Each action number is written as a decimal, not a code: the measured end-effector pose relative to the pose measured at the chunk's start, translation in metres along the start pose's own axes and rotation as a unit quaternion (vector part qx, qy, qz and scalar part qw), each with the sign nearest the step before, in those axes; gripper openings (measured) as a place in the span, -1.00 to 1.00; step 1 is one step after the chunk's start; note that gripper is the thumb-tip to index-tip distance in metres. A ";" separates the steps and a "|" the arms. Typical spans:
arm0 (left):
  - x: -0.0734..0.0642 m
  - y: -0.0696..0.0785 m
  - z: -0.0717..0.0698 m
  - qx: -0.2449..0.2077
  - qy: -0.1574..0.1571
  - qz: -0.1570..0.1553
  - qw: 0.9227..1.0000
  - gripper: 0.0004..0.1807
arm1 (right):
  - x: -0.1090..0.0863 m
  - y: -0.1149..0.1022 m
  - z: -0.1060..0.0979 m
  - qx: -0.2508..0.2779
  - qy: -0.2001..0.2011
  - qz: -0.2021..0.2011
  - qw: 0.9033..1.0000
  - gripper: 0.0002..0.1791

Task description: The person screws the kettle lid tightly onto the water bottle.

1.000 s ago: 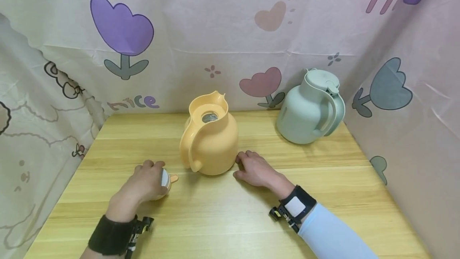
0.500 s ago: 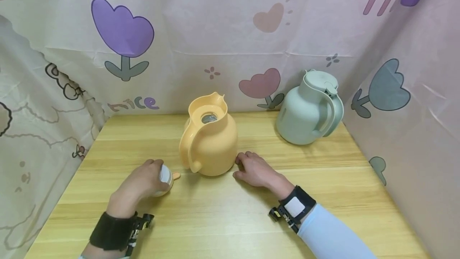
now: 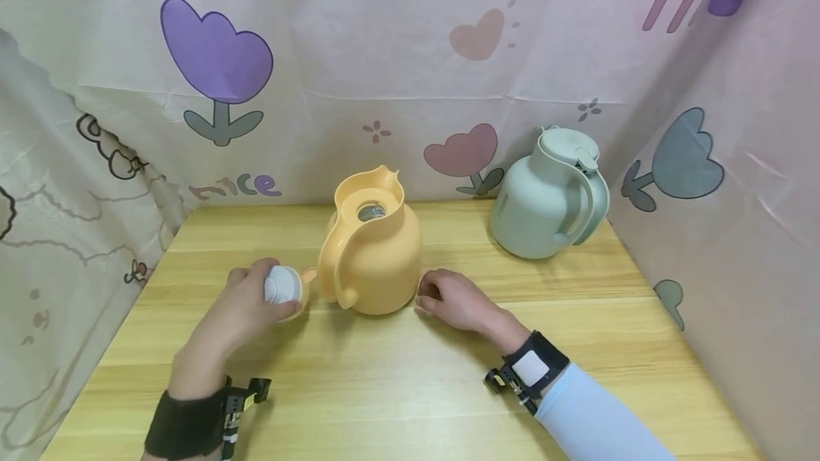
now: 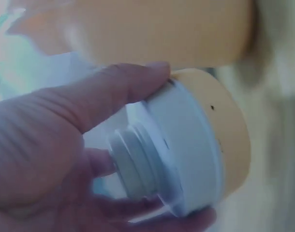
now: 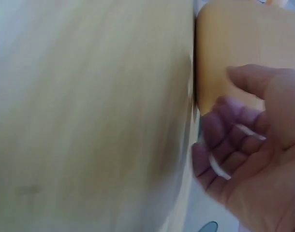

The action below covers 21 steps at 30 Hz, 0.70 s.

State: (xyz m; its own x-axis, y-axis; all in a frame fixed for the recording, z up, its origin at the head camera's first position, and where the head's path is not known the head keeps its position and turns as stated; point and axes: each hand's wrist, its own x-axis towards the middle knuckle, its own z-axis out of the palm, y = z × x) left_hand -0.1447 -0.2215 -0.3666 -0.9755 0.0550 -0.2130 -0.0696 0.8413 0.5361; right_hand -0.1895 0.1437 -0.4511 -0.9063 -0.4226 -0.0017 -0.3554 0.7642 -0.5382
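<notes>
My left hand (image 3: 240,304) holds the jug's lid (image 4: 186,140), white with a threaded plug and a yellow-orange cap, pinched between thumb and fingers. In the head view the white underside of the lid tilts upward, and a small yellow tab (image 3: 309,275) points toward the jug. The yellow vacuum jug (image 3: 384,262) stands upright without a lid, its round mouth showing. Just right of its base is my right hand (image 3: 458,299), fingers loosely curled and holding nothing. The right wrist view shows that hand (image 5: 263,145) beside the jug's wall; whether a fingertip touches cannot be told.
A pale green vacuum jug (image 3: 544,198) with its lid on stands at the back right of the wooden table (image 3: 384,397). Behind the table hangs a patterned curtain (image 3: 359,41), which also runs along both sides.
My left hand has raised the lid and turned it so that its white underside shows more. My right hand has stayed beside the jug, its fingers curling slightly more.
</notes>
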 end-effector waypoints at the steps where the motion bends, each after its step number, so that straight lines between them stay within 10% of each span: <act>1: -0.004 0.001 -0.004 -0.007 0.005 0.003 1.000 0.08 | 0.000 0.000 -0.001 0.006 0.009 -0.005 1.000 -0.86; 13: -0.062 0.017 -0.048 -0.149 0.016 0.082 0.985 -0.17 | -0.006 -0.025 -0.029 0.115 0.182 -0.062 0.975 -0.94; 21: -0.063 0.053 -0.030 -0.371 0.028 0.179 0.911 -0.22 | -0.017 -0.064 -0.054 0.195 0.200 -0.101 0.955 -0.98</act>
State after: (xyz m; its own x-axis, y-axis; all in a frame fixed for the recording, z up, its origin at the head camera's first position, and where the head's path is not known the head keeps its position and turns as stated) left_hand -0.0931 -0.1959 -0.3003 -0.9710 0.2094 0.1152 0.1537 0.1776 0.9720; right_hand -0.1634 0.1288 -0.3710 -0.8710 -0.2634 0.4148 -0.4904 0.4140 -0.7669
